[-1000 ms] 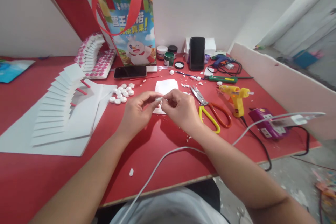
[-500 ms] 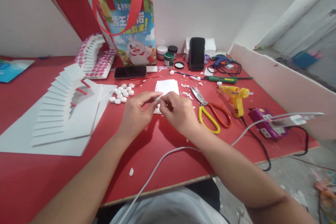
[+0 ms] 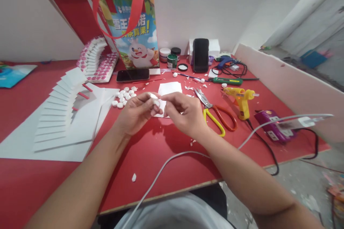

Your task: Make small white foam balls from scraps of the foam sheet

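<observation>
The left hand pinches a small white piece between thumb and fingers, above the near part of the worktop; the fingers cover part of it, so its full shape is hard to make out. The right hand is curled with its index fingertip at the piece's right side; whether it grips anything I cannot tell. Both hands partly hide a white sheet just beyond. Rounded white pieces lie left, partly behind the left hand. The right forearm covers a stretch of white cable. At far left, a blue packet is cut off.
</observation>
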Tool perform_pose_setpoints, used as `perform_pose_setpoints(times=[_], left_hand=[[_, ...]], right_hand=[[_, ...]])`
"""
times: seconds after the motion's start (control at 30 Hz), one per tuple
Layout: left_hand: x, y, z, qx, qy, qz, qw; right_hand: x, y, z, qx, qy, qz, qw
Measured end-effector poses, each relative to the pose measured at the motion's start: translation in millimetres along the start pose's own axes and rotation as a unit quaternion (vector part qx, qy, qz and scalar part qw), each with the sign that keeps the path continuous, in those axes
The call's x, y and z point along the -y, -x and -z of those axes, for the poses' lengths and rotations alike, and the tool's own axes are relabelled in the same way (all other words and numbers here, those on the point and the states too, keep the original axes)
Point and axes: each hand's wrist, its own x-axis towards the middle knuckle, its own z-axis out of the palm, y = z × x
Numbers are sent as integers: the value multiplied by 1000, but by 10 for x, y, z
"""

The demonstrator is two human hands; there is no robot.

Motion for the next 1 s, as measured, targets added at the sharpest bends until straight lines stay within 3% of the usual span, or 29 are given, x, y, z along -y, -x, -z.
perform_pose_setpoints(times=[0.13,0.23,0.43,0.57,0.77,0.87,1.0], left_hand=[[-29,35,-24,31,120,39,992],[-31,63,-49,43,132,51,989],[10,67,-57,20,77,61,995],[20,56,-59,39,45,69,996],[57,27,-22,36,-98,0,995],[40,39,-13,20,-246,-55,967],[9,47,26,14,-445,-155,882]], right_hand=[[21,-80,79,-73,-167,-88,979],[15,-113,97,-73,-214,-115,967],[17,-94,63,-38,-213,-117,969],[28,-111,85,-33,-217,-122,968],[-24,-162,122,23,-202,-166,965],[-79,-164,115,60,-142,-148,977],[-125,-173,129,94,-96,-129,982]])
